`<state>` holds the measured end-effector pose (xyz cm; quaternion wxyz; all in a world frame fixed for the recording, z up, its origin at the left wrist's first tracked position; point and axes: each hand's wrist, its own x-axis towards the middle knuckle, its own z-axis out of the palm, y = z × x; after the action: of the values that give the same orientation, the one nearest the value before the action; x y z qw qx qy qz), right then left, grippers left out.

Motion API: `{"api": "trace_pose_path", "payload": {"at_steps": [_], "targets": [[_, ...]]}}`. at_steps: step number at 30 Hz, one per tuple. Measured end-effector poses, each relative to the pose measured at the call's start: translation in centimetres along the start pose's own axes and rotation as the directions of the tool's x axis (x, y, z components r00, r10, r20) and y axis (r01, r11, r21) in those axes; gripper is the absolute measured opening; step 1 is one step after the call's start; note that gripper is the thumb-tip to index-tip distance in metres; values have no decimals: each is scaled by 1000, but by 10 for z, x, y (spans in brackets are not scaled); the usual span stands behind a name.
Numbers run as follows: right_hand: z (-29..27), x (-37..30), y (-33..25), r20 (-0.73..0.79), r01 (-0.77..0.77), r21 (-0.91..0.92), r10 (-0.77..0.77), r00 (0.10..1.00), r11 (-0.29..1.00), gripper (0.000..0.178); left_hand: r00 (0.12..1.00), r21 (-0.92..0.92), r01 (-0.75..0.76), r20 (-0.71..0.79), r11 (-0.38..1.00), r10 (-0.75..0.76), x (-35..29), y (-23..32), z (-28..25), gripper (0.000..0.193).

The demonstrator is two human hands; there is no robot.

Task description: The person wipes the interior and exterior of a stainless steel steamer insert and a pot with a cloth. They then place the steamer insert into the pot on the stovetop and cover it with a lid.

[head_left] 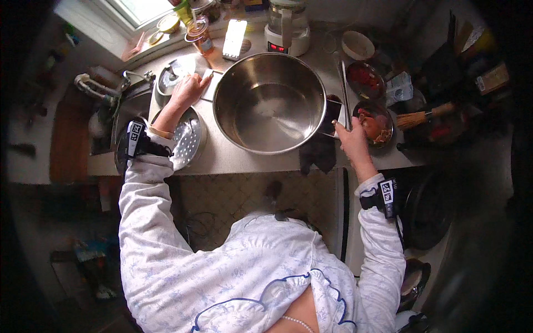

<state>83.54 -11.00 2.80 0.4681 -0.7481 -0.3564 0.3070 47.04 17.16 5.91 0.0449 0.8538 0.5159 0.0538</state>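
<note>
A large, deep stainless steel pot (pixel 269 105) stands on the counter in front of me, with what looks like clear liquid in the bottom. My left hand (pixel 189 91) is closed at its left wire handle, beside a round metal lid or bowl (pixel 161 83). On the other side, my right hand (pixel 353 142) closes at the right handle. A long metal utensil (pixel 343 91) runs down to my right fingers; whether they touch it I cannot tell. Under my left forearm lies a perforated steamer tray (pixel 187 139).
Plates of red food (pixel 365 79) and of an onion with other items (pixel 375 123) stand to the right, near a white bowl (pixel 358 44). A lit phone (pixel 235 40), a drink cup (pixel 199 34) and a white kettle appliance (pixel 287 39) line the back. A dark cloth (pixel 317 155) overhangs the front edge.
</note>
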Motion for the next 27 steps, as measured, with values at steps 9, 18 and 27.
{"api": "trace_pose_path", "payload": {"at_steps": [9, 18, 27], "targets": [[2, -14, -18, -214, 16, -105, -39, 976, 994, 46, 974, -753, 116, 213, 648, 73, 38, -57, 26, 34], [-182, -143, -83, -285, 198, 205, -135, 949, 959, 24, 940, -915, 23, 157, 402, 304, 43, 73, -186, 42], [-386, -310, -70, -713, -302, -13, 203, 671, 953, 24, 605, -924, -178, 169, 339, 778, 10, 459, -133, 37]]}}
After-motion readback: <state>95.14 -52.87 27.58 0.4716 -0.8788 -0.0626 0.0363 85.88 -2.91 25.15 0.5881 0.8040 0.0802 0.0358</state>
